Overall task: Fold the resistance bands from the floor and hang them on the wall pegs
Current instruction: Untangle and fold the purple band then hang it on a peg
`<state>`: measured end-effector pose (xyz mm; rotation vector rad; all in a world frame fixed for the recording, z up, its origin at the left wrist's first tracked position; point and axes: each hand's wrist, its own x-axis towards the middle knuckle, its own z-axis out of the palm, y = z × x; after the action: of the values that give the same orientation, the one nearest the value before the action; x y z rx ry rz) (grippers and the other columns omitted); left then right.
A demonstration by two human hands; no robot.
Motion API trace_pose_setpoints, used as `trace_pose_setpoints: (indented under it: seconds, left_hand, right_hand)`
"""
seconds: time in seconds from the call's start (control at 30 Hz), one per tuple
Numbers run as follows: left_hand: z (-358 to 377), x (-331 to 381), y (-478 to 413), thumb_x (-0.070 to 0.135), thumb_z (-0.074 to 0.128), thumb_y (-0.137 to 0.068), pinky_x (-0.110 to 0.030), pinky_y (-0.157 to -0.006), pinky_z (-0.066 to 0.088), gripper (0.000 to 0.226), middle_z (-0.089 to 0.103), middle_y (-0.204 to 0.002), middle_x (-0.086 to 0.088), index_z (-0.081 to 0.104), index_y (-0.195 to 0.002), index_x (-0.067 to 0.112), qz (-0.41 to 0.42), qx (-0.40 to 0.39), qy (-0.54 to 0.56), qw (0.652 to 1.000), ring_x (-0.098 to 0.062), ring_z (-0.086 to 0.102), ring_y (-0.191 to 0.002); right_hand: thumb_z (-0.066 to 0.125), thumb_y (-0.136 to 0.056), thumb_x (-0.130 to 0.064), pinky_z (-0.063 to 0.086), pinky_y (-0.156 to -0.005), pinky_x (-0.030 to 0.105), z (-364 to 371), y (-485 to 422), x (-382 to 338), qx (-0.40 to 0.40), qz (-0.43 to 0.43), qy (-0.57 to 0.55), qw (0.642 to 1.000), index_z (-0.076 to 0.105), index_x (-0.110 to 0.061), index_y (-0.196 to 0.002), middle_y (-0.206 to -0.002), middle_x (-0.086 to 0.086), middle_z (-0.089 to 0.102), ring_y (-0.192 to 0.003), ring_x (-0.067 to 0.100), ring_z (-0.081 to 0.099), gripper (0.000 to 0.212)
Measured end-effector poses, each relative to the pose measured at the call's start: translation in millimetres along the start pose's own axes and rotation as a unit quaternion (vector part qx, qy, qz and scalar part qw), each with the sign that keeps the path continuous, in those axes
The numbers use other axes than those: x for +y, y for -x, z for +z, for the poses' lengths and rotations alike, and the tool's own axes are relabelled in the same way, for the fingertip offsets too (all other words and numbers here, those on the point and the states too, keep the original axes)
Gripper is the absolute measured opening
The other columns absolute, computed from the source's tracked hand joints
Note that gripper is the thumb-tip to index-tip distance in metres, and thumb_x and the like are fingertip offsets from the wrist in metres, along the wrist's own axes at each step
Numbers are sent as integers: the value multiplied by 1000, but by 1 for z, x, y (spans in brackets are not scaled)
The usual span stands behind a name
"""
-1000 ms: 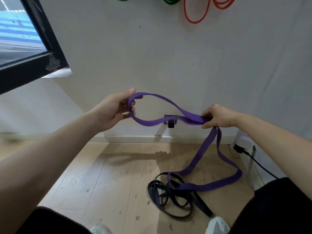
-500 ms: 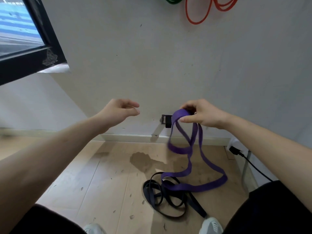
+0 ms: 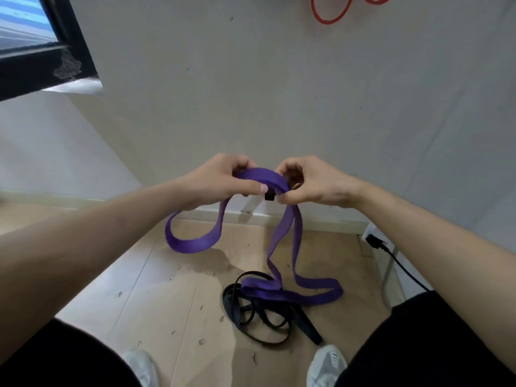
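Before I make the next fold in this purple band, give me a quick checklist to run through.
1. Left hand grips the purple band: ok.
2. Right hand grips it too: ok.
3. Band clear of the floor: not ok, its lower loop lies there.
4. Free of the black bands: cannot tell, it lies across them.
5. Room beside the orange band to hang it: cannot tell.

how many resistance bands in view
3 at least: the purple band, gripped by the left hand and right hand, its tail on the floor; the black band, tangled beneath that tail; the orange band on the wall, cut off at top. The black tangle may hold several.
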<state>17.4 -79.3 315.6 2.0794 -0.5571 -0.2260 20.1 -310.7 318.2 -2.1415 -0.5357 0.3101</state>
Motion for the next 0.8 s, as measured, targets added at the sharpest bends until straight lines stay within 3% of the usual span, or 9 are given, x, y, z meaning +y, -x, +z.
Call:
trace_pose_setpoints:
  seconds: [0.1, 0.2, 0.37, 0.47, 0.53, 0.63, 0.73, 0.8]
  left_hand:
    - [-1, 10, 1, 15, 80, -84, -25, -71, 51, 13, 65, -72, 6, 69, -90, 13, 15, 19, 86, 996, -10, 59, -71]
    - [-11, 14, 1, 21, 75, -80, -27, -71, 52, 12, 58, -72, 5, 65, -84, 15, 26, 87, 169, 981, -11, 55, -65]
    - [-41, 14, 4, 20, 68, -83, -26, -68, 51, 9, 53, -63, 11, 60, -83, 17, 33, 196, 230, 953, -10, 49, -57]
    - [-54, -2, 5, 20, 70, -85, -27, -69, 50, 11, 52, -60, 12, 60, -81, 17, 8, 203, 217, 955, -9, 50, -56]
    - [-60, -17, 6, 21, 77, -83, -27, -72, 51, 18, 54, -60, 13, 60, -85, 14, -11, 192, 169, 967, -6, 54, -57]
    - [-68, -38, 11, 27, 85, -78, -30, -79, 52, 33, 62, -68, 9, 63, -94, 7, -33, 173, 97, 980, -7, 62, -70]
    - [-74, -47, 15, 45, 92, -56, -32, -72, 47, 59, 65, -74, -3, 69, -94, 6, -58, 148, 58, 986, -15, 59, -71]
    - [-71, -48, 15, 44, 90, -52, -27, -67, 46, 57, 67, -68, 2, 71, -96, 12, -76, 112, 32, 990, -10, 60, -64]
  right_hand:
    - [78, -78, 0, 56, -80, 32, 9, -4, 13, -54, 25, 14, 998, 62, -1, -98, -89, 10, 66, -82, 16, 65, 26]
    - [80, -79, -6, 56, -82, 38, 21, -8, 32, -103, 50, 58, 992, 63, 1, -93, -85, 7, 63, -80, 18, 63, 23]
    - [77, -82, -4, 54, -81, 42, 17, -12, 51, -99, 85, 53, 990, 62, 4, -91, -83, 8, 60, -78, 19, 60, 19]
    - [76, -82, 0, 57, -77, 27, 4, -9, 48, -57, 104, 25, 993, 64, -2, -103, -89, 7, 64, -83, 19, 66, 24]
    - [76, -83, -1, 61, -80, 31, -7, -5, 43, -18, 107, -22, 994, 61, -3, -111, -94, 11, 67, -87, 26, 71, 32]
    - [76, -85, -6, 60, -83, 38, -28, 0, 31, 53, 60, -71, 994, 63, -10, -106, -95, 13, 71, -85, 27, 73, 25]
    - [78, -81, -16, 57, -81, 36, -43, 3, 12, 141, -2, -117, 983, 68, -16, -106, -90, 5, 74, -80, 19, 71, 27]
    - [78, -76, -27, 56, -79, 31, -47, 4, -5, 186, -49, -142, 971, 70, -19, -107, -88, 1, 74, -78, 16, 69, 32]
